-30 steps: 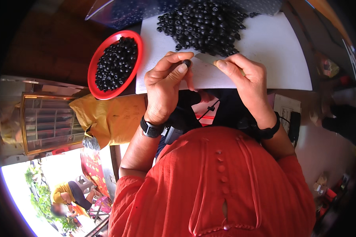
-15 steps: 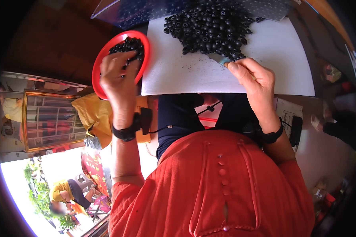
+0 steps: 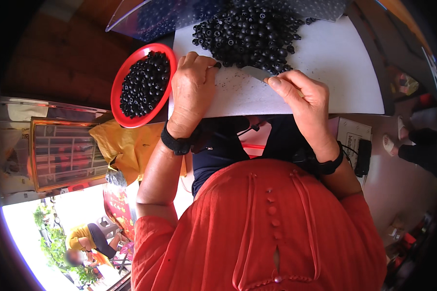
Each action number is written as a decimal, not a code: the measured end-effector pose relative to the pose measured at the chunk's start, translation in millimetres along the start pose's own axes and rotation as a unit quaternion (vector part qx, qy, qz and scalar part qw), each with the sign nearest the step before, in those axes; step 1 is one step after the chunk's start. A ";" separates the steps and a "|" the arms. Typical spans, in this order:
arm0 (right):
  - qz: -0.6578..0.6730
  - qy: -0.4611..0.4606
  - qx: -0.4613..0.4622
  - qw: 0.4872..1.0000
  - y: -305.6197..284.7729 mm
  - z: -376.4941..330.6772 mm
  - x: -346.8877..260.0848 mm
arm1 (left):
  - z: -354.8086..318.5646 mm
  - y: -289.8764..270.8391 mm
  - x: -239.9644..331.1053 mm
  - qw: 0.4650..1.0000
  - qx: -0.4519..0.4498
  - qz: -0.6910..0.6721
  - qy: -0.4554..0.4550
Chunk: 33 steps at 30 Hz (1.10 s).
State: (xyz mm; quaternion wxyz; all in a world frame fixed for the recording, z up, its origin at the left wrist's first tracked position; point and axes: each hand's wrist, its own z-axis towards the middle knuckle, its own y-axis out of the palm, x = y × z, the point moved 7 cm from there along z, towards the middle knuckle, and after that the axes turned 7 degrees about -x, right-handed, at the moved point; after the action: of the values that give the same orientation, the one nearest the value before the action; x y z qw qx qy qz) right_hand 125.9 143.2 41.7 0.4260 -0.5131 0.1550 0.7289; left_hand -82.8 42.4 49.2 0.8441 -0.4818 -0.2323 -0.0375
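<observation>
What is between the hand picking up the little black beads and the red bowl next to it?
Nothing visible. The left hand rests at the near edge of the bead pile on the white board. The red bowl, already holding beads, sits just to its left, beside the board's edge, with only a short bare gap between them.

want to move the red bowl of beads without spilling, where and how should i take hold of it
Take the red bowl by its bare rim on the left side, away from the white board it butts against. It is shallow, sits tilted and is heaped with black beads, so a pinch grip over the rim, levelled as it lifts, is probably safest. The left hand is nearest.
</observation>
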 end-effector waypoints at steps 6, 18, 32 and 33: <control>-0.018 -0.015 -0.006 1.000 0.0 2.6 -0.1 | 9.0 2.8 9.3 0.999 -0.014 0.030 0.035; -0.048 -0.007 -0.006 0.999 2.7 2.4 -0.8 | 9.7 3.8 13.7 0.991 -0.037 0.079 0.098; -0.064 0.017 -0.040 0.997 3.4 2.6 2.2 | -23.2 -4.5 29.0 0.994 -0.017 -0.097 0.045; -0.066 0.017 -0.038 0.997 2.6 1.3 0.0 | -25.0 -4.7 21.0 0.966 -0.037 -0.252 -0.032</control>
State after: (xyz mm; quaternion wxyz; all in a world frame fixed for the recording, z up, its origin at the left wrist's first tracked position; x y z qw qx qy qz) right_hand 123.1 142.6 41.8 0.4507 -0.5501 0.1003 0.6958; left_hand -56.6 22.5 51.3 0.7809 -0.4395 -0.3719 -0.2423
